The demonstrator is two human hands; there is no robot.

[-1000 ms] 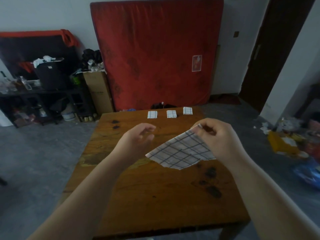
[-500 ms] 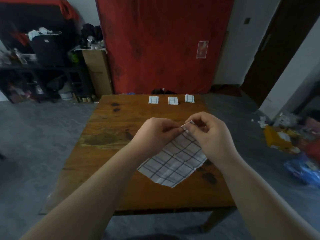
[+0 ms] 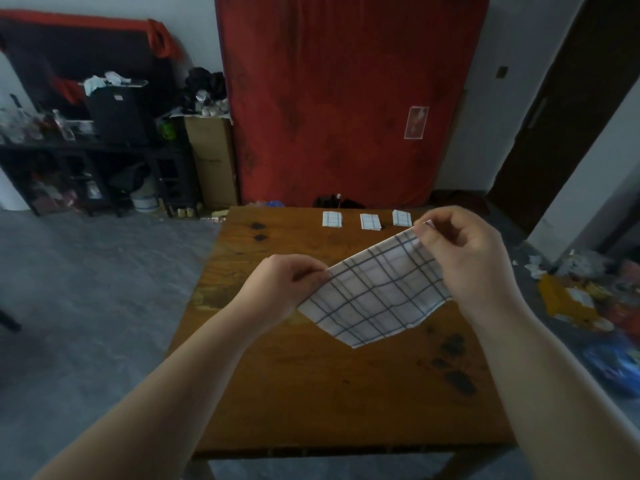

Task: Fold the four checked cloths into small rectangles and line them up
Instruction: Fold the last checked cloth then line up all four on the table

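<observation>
Above the middle of the table [image 3: 311, 393] the fourth checked cloth [image 3: 374, 299] hangs in the air, held by two corners. The left hand [image 3: 287, 282] pinches one corner between thumb and curled fingers. The right hand [image 3: 467, 258] pinches the other corner, higher and nearer the table's far edge, so the top edge slopes. The loose part sags to a point that seems to hang clear of the table top.

Three folded cloths lie in a row along the table's far edge, each apart from the next: one [image 3: 332, 219], a second [image 3: 370, 222] and a third [image 3: 401, 218].

To fold well, I would first level the two corners and draw the top edge taut until the check lines run straight. Then bring corner to corner and match the lines as a guide. Press each crease flat on the table's middle before folding again. The finished piece should match the three in size and most likely go at the row's left end, where the far edge has room.

A red mattress [image 3: 346, 98] leaning beyond the table's far edge carries a small red and white label [image 3: 415, 122], too small to read. A cardboard box [image 3: 211, 161] beyond the far left corner shows faint print, also illegible. No mark shows on the cloth.
</observation>
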